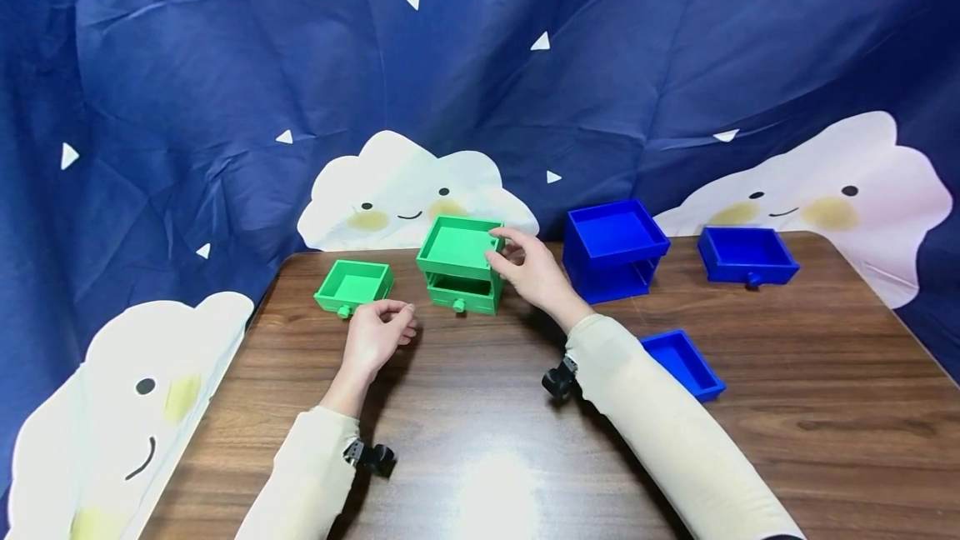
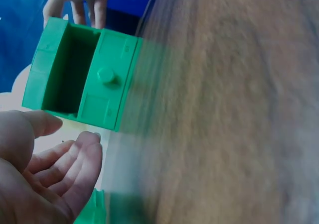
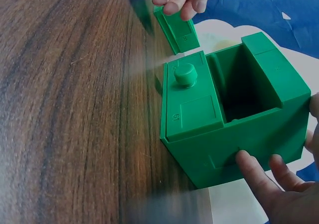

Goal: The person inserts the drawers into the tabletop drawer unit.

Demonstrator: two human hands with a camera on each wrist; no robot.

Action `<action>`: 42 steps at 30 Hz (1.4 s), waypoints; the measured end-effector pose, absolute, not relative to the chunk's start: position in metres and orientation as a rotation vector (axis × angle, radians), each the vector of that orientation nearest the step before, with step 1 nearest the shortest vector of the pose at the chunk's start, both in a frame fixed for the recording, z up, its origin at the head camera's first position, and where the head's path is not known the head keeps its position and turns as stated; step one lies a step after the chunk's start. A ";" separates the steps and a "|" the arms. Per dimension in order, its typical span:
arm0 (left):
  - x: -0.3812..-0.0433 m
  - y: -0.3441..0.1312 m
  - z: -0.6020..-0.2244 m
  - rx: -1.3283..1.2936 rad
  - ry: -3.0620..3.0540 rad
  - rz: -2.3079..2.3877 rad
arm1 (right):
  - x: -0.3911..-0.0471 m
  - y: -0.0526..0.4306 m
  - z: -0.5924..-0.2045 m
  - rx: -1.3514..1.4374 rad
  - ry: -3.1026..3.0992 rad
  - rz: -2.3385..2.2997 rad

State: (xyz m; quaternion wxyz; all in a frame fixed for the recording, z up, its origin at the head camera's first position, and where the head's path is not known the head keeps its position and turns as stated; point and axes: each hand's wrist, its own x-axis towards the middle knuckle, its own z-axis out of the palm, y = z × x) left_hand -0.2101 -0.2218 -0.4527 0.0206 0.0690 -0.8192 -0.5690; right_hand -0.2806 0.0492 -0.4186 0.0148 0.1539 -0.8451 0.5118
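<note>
A small green drawer cabinet [image 1: 460, 250] stands on the table. Its lower slot holds a green drawer with a round knob [image 3: 185, 75], while the upper slot is a dark gap. My right hand [image 1: 531, 267] touches the cabinet's right side wall with its fingertips, as the right wrist view also shows. Between the cabinet and a loose green drawer [image 1: 351, 282], my left hand [image 1: 377, 334] hovers with nothing in it. In the left wrist view, its thumb and relaxed fingers [image 2: 79, 169] are apart, close to the cabinet's left side.
A blue cabinet [image 1: 617, 233] with an open front stands right of the green one. One blue drawer [image 1: 750, 254] lies at the back right, another blue drawer [image 1: 684, 365] beside my right forearm. A blue curtain [image 1: 480, 65] hangs behind the wooden table [image 1: 465, 407].
</note>
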 end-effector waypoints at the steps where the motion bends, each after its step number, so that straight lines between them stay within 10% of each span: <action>1: -0.209 -0.223 -0.454 0.217 -2.546 -1.753 | -0.281 0.049 -0.419 0.479 -2.631 1.591; 42: -0.198 -0.275 -0.457 0.347 -2.609 -1.325 | -0.281 0.049 -0.422 0.484 -2.628 1.574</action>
